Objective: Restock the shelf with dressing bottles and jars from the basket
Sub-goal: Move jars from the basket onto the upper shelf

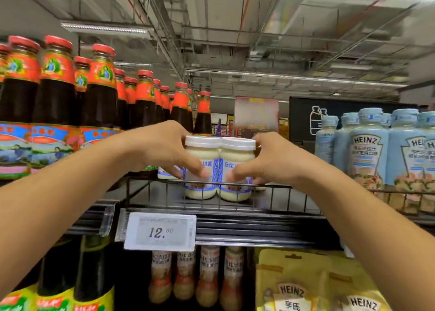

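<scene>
Two hands [162, 145], two white-lidded jars [202, 150] in front, four dressing bottles [208, 275] below, one price tag [160, 231].

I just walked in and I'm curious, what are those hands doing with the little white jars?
A person is stocking a wire-fronted shelf in a shop. The left hand grips the left jar and the right hand grips the right jar, with the two pressed side by side. Both seem to stand on the shelf, between dark sauce bottles and pale blue Heinz bottles.
</scene>
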Demonstrator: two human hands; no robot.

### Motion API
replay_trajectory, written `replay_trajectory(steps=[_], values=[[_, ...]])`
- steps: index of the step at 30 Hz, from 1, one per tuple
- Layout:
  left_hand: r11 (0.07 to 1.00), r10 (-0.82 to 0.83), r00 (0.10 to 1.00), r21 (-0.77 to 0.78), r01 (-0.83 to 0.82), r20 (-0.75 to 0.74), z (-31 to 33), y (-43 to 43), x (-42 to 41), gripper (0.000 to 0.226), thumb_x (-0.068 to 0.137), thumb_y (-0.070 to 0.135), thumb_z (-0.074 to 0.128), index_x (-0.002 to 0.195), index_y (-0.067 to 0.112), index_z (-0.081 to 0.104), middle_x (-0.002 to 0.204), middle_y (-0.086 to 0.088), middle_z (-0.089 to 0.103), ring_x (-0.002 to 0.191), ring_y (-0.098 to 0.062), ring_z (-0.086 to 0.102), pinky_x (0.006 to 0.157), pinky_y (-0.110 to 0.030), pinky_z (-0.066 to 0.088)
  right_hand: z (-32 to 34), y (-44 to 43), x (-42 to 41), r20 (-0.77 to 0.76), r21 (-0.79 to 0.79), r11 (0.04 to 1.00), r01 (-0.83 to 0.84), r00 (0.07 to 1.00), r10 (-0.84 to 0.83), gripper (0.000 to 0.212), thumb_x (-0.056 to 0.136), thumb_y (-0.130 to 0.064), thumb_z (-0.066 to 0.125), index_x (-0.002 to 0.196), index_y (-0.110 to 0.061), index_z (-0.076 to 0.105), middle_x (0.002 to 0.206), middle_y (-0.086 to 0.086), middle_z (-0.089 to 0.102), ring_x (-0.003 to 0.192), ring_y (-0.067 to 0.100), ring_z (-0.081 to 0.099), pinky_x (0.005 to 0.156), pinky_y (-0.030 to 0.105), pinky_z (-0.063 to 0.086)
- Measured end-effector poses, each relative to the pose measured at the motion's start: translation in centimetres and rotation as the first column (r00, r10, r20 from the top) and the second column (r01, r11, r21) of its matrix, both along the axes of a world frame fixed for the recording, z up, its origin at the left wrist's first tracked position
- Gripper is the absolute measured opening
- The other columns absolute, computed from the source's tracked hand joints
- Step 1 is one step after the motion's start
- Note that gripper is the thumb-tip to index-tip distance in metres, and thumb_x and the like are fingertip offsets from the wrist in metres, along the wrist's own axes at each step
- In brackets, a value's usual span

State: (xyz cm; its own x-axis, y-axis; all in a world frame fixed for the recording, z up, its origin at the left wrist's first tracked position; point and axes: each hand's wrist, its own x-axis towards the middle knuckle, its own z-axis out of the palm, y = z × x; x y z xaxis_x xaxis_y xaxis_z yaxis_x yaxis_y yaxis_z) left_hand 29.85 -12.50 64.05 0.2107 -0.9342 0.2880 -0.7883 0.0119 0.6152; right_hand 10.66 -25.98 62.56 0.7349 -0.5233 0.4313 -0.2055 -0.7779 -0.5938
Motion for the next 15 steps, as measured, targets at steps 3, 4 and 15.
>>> replay_trajectory(steps=[3, 4, 15], values=[[0.999, -0.004, 1.000, -0.043, 0.003, -0.027, 0.0, 0.4, 1.0, 0.068, 0.044, 0.035, 0.096, 0.105, 0.022, 0.068, 0.099, -0.011, 0.075, 0.090, -0.022, 0.074, 0.075, -0.034, 0.062, 0.3, 0.6, 0.5, -0.045, 0.010, 1.000, 0.007, 0.999, -0.007, 0.044, 0.054, -0.036, 0.096, 0.084, -0.014, 0.073, 0.082, 0.005, 0.076, 0.076, 0.021, 0.071, 0.074, 0.045, 0.064], [0.998, 0.017, 0.999, -0.058, -0.020, -0.045, -0.1, 0.5, 1.4, 0.082, 0.037, 0.036, 0.096, 0.111, 0.024, 0.062, 0.098, -0.010, 0.074, 0.089, -0.023, 0.074, 0.076, -0.036, 0.062, 0.5, 0.7, 0.7, -0.063, 0.004, 1.000, 0.016, 0.998, -0.016, 0.044, 0.056, -0.036, 0.096, 0.086, -0.013, 0.074, 0.086, 0.008, 0.076, 0.082, 0.026, 0.073, 0.074, 0.044, 0.064], [0.977, 0.118, 0.993, -0.177, -0.115, 0.006, -1.0, 2.8, 4.4, 0.062, 0.055, 0.020, 0.095, 0.107, 0.025, 0.062, 0.081, 0.006, 0.075, 0.067, -0.005, 0.071, 0.054, -0.011, 0.049, 0.5, 2.9, 4.4, -0.091, -0.040, 0.999, 0.031, 0.995, -0.035, 0.045, 0.057, -0.040, 0.095, 0.084, -0.015, 0.071, 0.068, 0.003, 0.071, 0.062, 0.018, 0.066, 0.069, 0.051, 0.061]])
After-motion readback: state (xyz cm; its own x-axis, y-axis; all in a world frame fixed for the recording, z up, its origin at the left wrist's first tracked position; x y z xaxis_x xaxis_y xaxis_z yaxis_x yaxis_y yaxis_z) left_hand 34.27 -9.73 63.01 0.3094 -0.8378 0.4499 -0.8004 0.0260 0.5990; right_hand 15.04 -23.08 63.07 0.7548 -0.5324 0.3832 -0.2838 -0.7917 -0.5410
